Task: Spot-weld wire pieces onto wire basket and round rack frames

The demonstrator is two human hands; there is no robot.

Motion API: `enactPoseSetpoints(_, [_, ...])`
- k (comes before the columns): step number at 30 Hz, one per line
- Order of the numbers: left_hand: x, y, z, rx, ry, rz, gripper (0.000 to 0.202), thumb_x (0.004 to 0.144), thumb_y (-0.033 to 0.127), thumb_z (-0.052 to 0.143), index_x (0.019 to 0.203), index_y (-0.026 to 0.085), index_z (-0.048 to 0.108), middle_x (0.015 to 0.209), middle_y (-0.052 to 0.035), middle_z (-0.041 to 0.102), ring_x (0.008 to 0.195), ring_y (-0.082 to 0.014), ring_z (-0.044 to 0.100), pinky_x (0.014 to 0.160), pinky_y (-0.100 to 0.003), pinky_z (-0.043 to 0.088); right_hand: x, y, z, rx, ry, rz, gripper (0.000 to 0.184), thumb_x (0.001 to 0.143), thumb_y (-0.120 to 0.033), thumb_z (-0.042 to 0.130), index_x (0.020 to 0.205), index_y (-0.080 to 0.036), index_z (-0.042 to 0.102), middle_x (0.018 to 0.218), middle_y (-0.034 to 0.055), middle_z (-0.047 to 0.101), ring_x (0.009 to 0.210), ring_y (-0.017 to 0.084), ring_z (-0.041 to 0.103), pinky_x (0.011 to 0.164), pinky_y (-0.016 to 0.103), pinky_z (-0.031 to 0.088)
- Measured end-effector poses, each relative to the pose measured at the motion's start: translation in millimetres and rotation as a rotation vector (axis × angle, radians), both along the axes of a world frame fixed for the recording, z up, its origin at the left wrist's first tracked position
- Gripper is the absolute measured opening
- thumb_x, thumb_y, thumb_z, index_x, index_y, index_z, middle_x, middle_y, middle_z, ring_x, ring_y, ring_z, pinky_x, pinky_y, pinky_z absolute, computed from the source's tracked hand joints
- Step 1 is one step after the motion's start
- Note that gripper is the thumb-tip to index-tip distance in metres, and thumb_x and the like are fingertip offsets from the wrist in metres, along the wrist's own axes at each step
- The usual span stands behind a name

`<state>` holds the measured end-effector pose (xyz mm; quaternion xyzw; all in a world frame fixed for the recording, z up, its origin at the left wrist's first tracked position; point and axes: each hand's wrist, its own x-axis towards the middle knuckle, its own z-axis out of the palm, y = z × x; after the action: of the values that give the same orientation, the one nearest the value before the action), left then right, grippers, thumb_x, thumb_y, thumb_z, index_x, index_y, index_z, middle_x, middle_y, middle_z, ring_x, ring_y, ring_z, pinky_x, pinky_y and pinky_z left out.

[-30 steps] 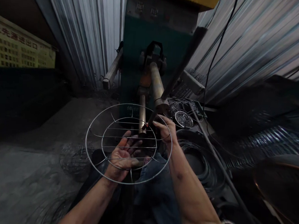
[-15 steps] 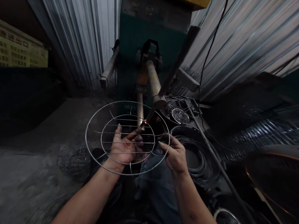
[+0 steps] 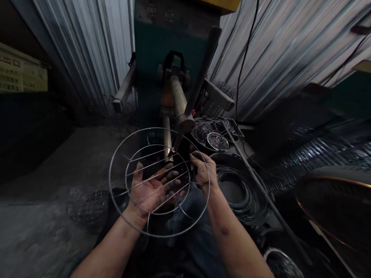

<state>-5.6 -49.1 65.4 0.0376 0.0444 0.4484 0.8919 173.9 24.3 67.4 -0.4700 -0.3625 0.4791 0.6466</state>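
Your left hand (image 3: 150, 194) spreads beneath the wire rack (image 3: 149, 213); your right hand (image 3: 205, 170) curls at its two o'clock, grip unclear. Probably light, stiff: hold its outer ring (image 3: 161, 236).

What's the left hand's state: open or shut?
Open: the left hand is palm up, thumb spread away from the outstretched fingers, seen through the wire rack. Whether the rack rests on it, cannot tell.
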Motion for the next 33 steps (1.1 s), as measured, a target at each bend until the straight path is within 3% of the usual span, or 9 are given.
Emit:
enactPoseSetpoints(4, [-5.0,-4.2,-5.5,0.050,0.017,-0.022,0.089,0.082,0.047,0.046,0.150,0.007,0.006,0.137,-0.0265,0.047,0.115,-0.0366,0.055,0.085,-0.043,0.046,-3.9,19.1,7.8,0.025,-0.096,0.203,0.021,0.053,-0.027,0.081,0.069,-0.017,0.071,0.051,-0.0052,0.055,0.041,0.005,0.041,0.039,0.020,0.030])
enactPoseSetpoints(8, [-10.1,-6.8,-14.4,0.104,0.024,-0.002,0.087,0.082,0.034,0.044,0.150,0.005,-0.002,0.140,-0.0251,0.045,0.116,-0.0333,0.055,0.084,-0.036,0.046,4.1,27.0,11.8,-0.065,0.003,0.298,0.033,0.044,-0.021,0.084,0.075,-0.018,0.073,0.062,-0.0025,0.064,0.050,0.009,0.053,0.045,0.021,0.041])
enactPoseSetpoints(14, [-3.8,-11.2,-14.7,0.049,0.042,0.129,0.084,0.080,0.031,0.046,0.150,0.005,0.009,0.135,-0.0248,0.050,0.111,-0.0327,0.058,0.080,-0.035,0.046,20.1,-4.1,-4.2,-0.137,0.152,0.351,0.037,0.043,-0.010,0.078,0.078,-0.020,0.074,0.077,0.0018,0.072,0.065,0.015,0.062,0.060,0.025,0.050])
enactPoseSetpoints(17, [3.5,-15.0,-9.1,-0.022,0.039,0.219,0.078,0.077,0.030,0.049,0.147,0.006,0.025,0.130,-0.0243,0.054,0.108,-0.0309,0.059,0.078,-0.033,0.046,9.8,-16.0,-10.6,-0.075,0.130,0.292,0.020,0.050,-0.015,0.077,0.069,-0.020,0.073,0.072,0.0010,0.071,0.068,0.015,0.063,0.066,0.027,0.050])
enactPoseSetpoints(20, [8.9,-17.7,-2.6,-0.090,0.047,0.254,0.070,0.077,0.030,0.050,0.142,0.008,0.038,0.129,-0.0240,0.055,0.107,-0.0307,0.059,0.077,-0.032,0.046,-2.6,-15.9,-11.4,-0.031,0.102,0.164,0.016,0.053,-0.020,0.080,0.067,-0.020,0.072,0.066,-0.0009,0.068,0.063,0.013,0.060,0.062,0.026,0.048])
enactPoseSetpoints(25, [11.3,-12.2,4.9,-0.137,0.059,0.367,0.074,0.074,0.029,0.049,0.143,0.008,0.035,0.130,-0.0236,0.055,0.109,-0.0306,0.059,0.077,-0.032,0.047,-14.5,-3.9,-6.6,-0.024,0.033,-0.029,0.019,0.055,-0.026,0.081,0.067,-0.018,0.070,0.051,-0.0047,0.056,0.043,0.008,0.045,0.043,0.022,0.035])
enactPoseSetpoints(29, [8.4,-7.0,4.3,-0.139,0.055,0.409,0.072,0.076,0.030,0.047,0.143,0.007,0.035,0.128,-0.0247,0.056,0.108,-0.0309,0.060,0.075,-0.033,0.049,-21.6,7.2,-3.3,0.023,0.038,-0.002,0.025,0.053,-0.028,0.082,0.074,-0.018,0.071,0.061,-0.0037,0.061,0.047,0.008,0.047,0.045,0.022,0.038])
enactPoseSetpoints(33, [5.8,-7.7,-0.8,-0.135,0.049,0.405,0.070,0.076,0.030,0.047,0.141,0.007,0.038,0.130,-0.0244,0.054,0.110,-0.0318,0.059,0.077,-0.034,0.050,-25.8,11.4,-2.3,0.060,-0.028,0.046,0.021,0.059,-0.032,0.081,0.070,-0.018,0.070,0.053,-0.0050,0.054,0.045,0.007,0.042,0.043,0.021,0.032])
